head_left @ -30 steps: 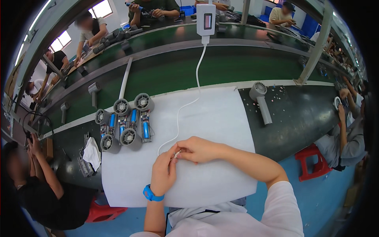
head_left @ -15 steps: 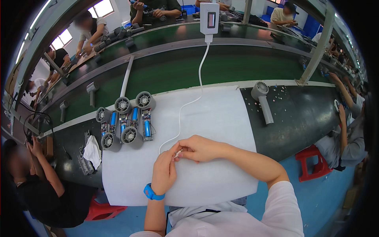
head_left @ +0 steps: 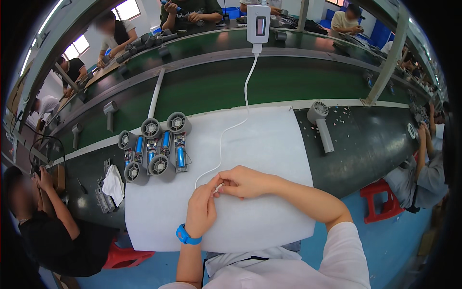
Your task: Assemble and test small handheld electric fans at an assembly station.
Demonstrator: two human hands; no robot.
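In front of me, my left hand [head_left: 199, 208], with a blue strap on its wrist, is closed around the end of a white cable [head_left: 221, 144]. My right hand [head_left: 246, 182] meets it fingertip to fingertip. Between their fingers shows a small white plug [head_left: 219, 187], partly hidden. The cable runs up to a white meter [head_left: 258, 25] with a small screen, hanging above the conveyor. Left of my hands, several opened grey handheld fans [head_left: 159, 164] with blue batteries [head_left: 181, 156] and circuit boards lie on a white mat [head_left: 260, 212].
A closed grey fan [head_left: 321, 123] lies on the dark table to the right, near scattered white bits. At left are a white cloth [head_left: 113, 185] and grey casing parts [head_left: 102, 195]. A green conveyor [head_left: 202, 86] crosses ahead, carrying fans. Co-workers sit on both sides and opposite.
My hands stay almost in place around the plug. At the far right, a co-worker's hands have shifted away from the white ring on the table; the upper-left person's arm has moved too.
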